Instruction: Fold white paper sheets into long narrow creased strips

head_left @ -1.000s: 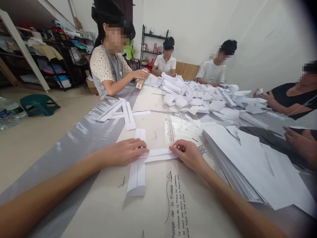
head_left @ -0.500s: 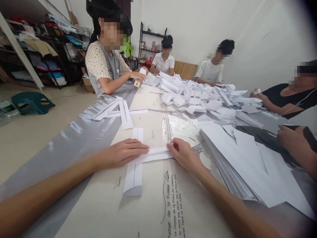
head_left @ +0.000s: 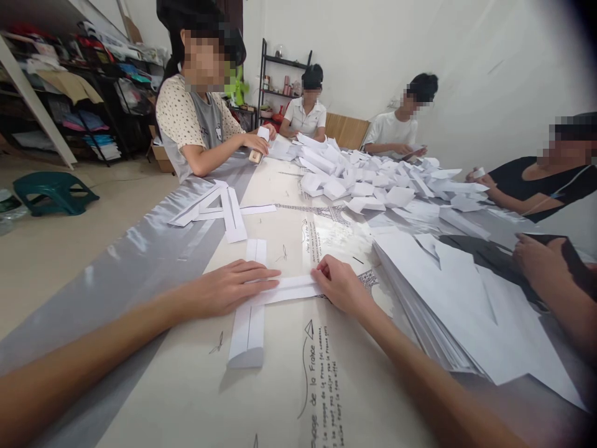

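Note:
A folded white paper strip (head_left: 293,289) lies crosswise in front of me, over a second folded paper (head_left: 247,333) that runs lengthwise on the table. My left hand (head_left: 233,285) rests flat on the left part of the crosswise strip, fingers stretched out, and covers where the two papers cross. At the strip's right end, my right hand (head_left: 339,283) pinches the edge between thumb and curled fingers. Beyond my left hand, several folded strips (head_left: 224,210) lie loosely over each other.
A stack of white paper sheets (head_left: 466,298) stands right of my right forearm. Farther back is a heap of folded papers (head_left: 364,174). Several people sit round the table; one at the left holds a small block (head_left: 255,155) against paper. A green stool (head_left: 56,191) stands on the floor.
The view has shifted slightly. My hands stay on the same strip, the right still at its end. A far co-worker's hands have come up with a paper.

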Available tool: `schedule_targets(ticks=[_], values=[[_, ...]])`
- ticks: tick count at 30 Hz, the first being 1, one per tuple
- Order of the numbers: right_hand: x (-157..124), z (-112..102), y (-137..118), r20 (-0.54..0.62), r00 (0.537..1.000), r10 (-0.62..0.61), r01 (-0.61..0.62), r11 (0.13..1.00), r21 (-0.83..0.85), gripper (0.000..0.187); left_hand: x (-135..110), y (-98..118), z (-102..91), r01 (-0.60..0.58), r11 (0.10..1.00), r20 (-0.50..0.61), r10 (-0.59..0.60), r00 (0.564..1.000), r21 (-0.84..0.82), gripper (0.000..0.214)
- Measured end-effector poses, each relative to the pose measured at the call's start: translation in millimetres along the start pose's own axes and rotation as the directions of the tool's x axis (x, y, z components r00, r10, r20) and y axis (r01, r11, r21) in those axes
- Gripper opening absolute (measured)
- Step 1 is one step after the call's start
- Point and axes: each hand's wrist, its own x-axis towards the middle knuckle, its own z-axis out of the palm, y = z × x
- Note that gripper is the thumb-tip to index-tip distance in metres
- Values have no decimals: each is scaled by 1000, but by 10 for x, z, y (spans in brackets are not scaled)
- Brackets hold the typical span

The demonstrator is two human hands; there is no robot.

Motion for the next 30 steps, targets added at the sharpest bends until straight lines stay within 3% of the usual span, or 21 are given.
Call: schedule_targets(ticks=[4,13,20,30], values=[[41,8,18,1,1000,-7,7,1000,-12,16,21,35,-32,-53,997,68,57,996,-58,53],[29,9,-6,-3,1000,1,-1,999,-37,15,66,66,-114,21,993,225,6,974,-119,61],[-25,5,-48,-21,1000,-1,1,999,-38,13,60,61,-107,23,993,204,1,979,-115,59],[-132,1,-33,-52,991,-127,118,981,-152,13,32,34,-91,39,993,213,-15,977,-108,54]])
